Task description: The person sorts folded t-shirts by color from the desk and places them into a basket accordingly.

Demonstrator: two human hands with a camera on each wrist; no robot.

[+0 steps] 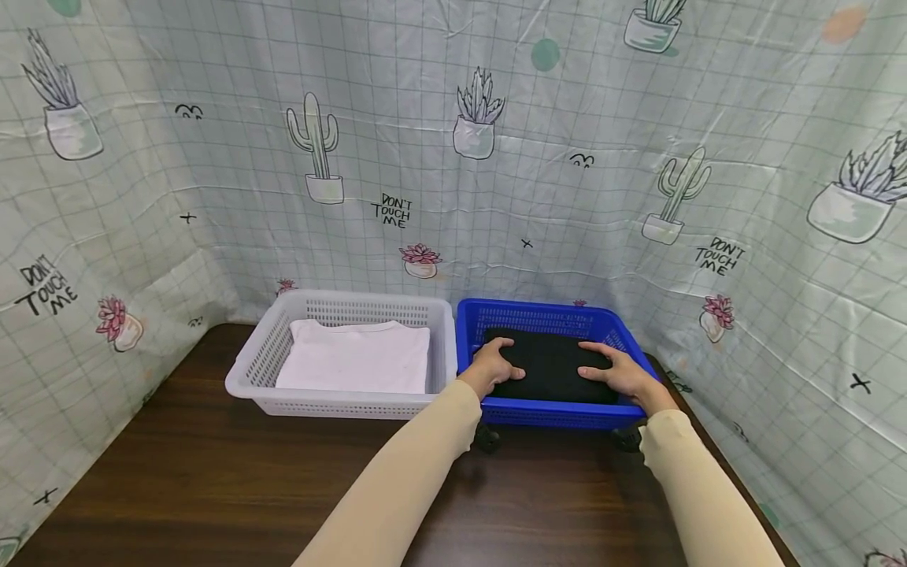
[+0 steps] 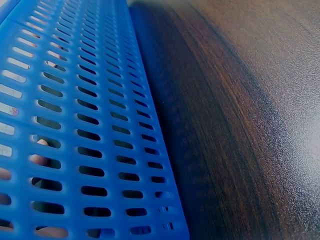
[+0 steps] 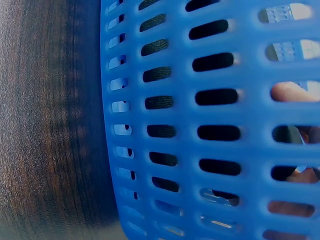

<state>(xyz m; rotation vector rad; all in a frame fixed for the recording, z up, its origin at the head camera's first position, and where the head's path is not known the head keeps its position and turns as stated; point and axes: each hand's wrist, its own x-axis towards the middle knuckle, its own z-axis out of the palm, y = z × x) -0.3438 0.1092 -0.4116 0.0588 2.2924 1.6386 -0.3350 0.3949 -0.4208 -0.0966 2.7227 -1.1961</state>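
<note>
A folded black cloth (image 1: 549, 366) lies inside the blue basket (image 1: 553, 417) in the head view. At its left end my left hand (image 1: 491, 368) holds it, thumb and a finger over the top. My right hand (image 1: 623, 372) holds the right end in the same way, thumb and a finger on the cloth. The other fingers are mostly hidden. Through the slots of the basket's wall (image 2: 70, 117) in the left wrist view, bits of fingers show. The right wrist view has the dark cloth (image 3: 160, 102) behind the slots, with parts of fingers (image 3: 292, 92) at the right.
A white basket (image 1: 347, 405) stands directly left of the blue one, with a folded white cloth (image 1: 357, 358) in it. Both rest on a dark wooden table (image 1: 234, 488). A patterned curtain (image 1: 496, 213) surrounds the table's back and sides.
</note>
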